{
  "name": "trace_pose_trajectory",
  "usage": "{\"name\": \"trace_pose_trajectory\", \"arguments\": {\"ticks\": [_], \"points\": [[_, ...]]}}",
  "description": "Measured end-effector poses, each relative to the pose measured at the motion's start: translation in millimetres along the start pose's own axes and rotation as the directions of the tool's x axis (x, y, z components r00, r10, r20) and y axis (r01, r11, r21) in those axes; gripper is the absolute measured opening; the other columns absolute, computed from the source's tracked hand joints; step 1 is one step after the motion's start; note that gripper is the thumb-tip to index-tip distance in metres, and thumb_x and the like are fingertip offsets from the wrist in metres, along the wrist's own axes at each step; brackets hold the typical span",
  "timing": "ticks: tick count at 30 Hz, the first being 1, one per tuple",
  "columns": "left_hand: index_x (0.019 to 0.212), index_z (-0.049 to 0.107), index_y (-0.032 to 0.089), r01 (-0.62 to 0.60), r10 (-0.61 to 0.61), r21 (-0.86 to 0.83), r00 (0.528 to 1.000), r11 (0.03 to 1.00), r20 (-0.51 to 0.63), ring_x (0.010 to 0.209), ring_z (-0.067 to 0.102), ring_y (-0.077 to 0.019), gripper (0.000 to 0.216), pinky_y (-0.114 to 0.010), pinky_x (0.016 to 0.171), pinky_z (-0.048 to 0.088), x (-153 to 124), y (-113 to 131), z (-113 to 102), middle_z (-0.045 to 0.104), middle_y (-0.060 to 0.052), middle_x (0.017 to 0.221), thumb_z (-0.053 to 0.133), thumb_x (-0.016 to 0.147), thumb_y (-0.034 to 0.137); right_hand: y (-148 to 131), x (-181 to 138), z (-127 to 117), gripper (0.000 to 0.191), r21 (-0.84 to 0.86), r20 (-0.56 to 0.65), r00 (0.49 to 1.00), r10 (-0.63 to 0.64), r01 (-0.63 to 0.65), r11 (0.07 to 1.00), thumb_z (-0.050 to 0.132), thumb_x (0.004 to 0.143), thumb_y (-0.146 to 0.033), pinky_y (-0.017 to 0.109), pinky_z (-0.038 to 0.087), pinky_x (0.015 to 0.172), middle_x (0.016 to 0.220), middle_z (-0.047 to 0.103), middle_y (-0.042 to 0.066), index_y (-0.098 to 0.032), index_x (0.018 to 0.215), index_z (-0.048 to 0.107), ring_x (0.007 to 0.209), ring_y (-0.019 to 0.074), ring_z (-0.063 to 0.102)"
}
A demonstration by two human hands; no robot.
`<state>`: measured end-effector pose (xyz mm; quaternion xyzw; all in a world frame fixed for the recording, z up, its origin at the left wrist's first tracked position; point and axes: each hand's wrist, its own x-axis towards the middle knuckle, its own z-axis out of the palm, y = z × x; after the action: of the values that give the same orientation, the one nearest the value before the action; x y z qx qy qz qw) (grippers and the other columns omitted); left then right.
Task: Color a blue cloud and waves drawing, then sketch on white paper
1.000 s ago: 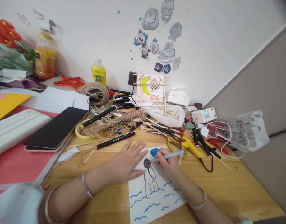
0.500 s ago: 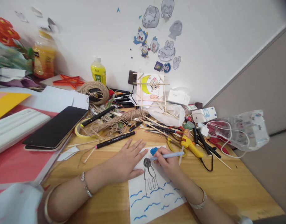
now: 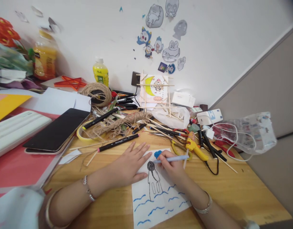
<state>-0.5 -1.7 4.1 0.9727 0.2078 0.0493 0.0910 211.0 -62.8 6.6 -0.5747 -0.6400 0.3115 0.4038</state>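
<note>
On the wooden table lies a white sheet of paper (image 3: pixel 146 216) with a drawing: a black-outlined figure with a dark round head, blue wavy lines below, and a blue patch near the top. My left hand (image 3: pixel 131 163) rests flat with fingers spread, its fingertips over the sheet's left edge. Pinched in my right hand (image 3: pixel 171 165) is a light-blue pen (image 3: pixel 178 158), its tip close to the figure's head. The pen's back end points right. My right fingers partly cover the blue patch.
A black marker (image 3: pixel 119 143) lies beyond my left hand. Right of the sheet is a yellow glue gun (image 3: pixel 195 148) with its black cord. Twine (image 3: pixel 117 124), sticks and markers are heaped behind. A stick frame (image 3: pixel 156 89) leans by the wall; a black tablet (image 3: pixel 58 130) lies left.
</note>
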Motion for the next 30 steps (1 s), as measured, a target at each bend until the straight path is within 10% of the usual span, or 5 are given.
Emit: {"name": "trace_pose_trajectory", "arguments": {"ticks": [30], "points": [[0.145, 0.032, 0.015, -0.009, 0.008, -0.025, 0.999, 1.0, -0.04, 0.141, 0.012, -0.0328, 0.063, -0.055, 0.111, 0.007, -1, -1, 3, 0.018, -0.019, 0.154, 0.049, 0.093, 0.046, -9, 0, 0, 0.034, 0.06, 0.195, 0.979, -0.059, 0.048, 0.997, 0.05, 0.089, -0.047, 0.026, 0.045, 0.058, 0.062, 0.063, 0.002, -0.019, 0.071, 0.06, 0.06, 0.0153, 0.058]]}}
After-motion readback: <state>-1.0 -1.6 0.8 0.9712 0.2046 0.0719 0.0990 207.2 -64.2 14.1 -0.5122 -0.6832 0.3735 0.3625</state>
